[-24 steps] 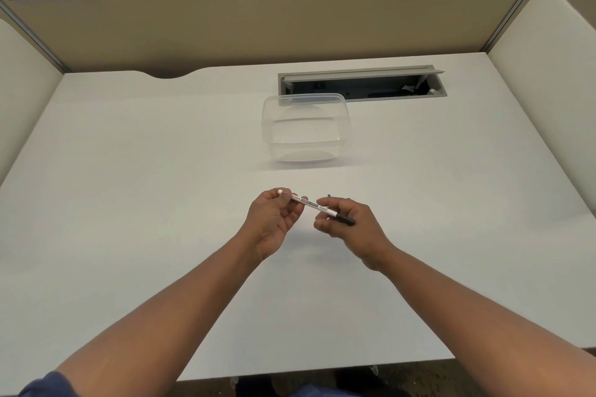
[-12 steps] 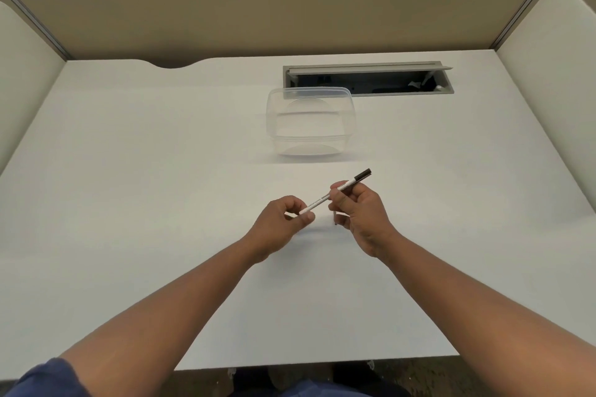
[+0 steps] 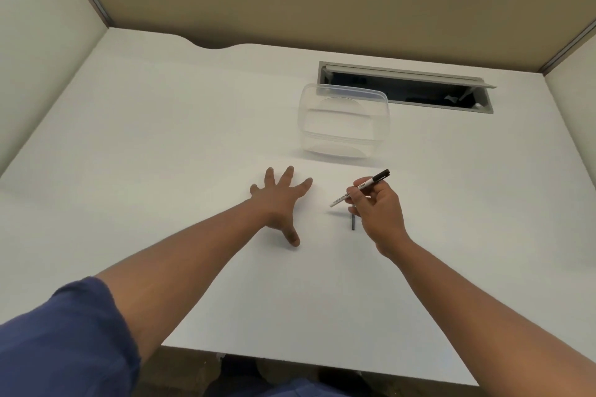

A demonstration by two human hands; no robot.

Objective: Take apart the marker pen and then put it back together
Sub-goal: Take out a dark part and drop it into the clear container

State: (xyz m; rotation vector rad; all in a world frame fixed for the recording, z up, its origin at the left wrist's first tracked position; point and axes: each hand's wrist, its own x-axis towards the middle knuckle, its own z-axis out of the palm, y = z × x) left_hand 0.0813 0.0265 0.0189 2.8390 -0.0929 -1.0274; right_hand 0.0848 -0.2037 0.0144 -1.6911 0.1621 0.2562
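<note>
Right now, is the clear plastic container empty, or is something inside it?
Empty. Through the clear container only its own walls and the white desk show; nothing lies inside.

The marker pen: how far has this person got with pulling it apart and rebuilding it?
Hard to tell, but seemingly midway. The right hand holds the marker pen, black cap on its far end. A small dark piece, perhaps a pen part, lies on the desk beside that hand. The left hand is spread open and holds nothing. If so, that piece must still go back.
</note>
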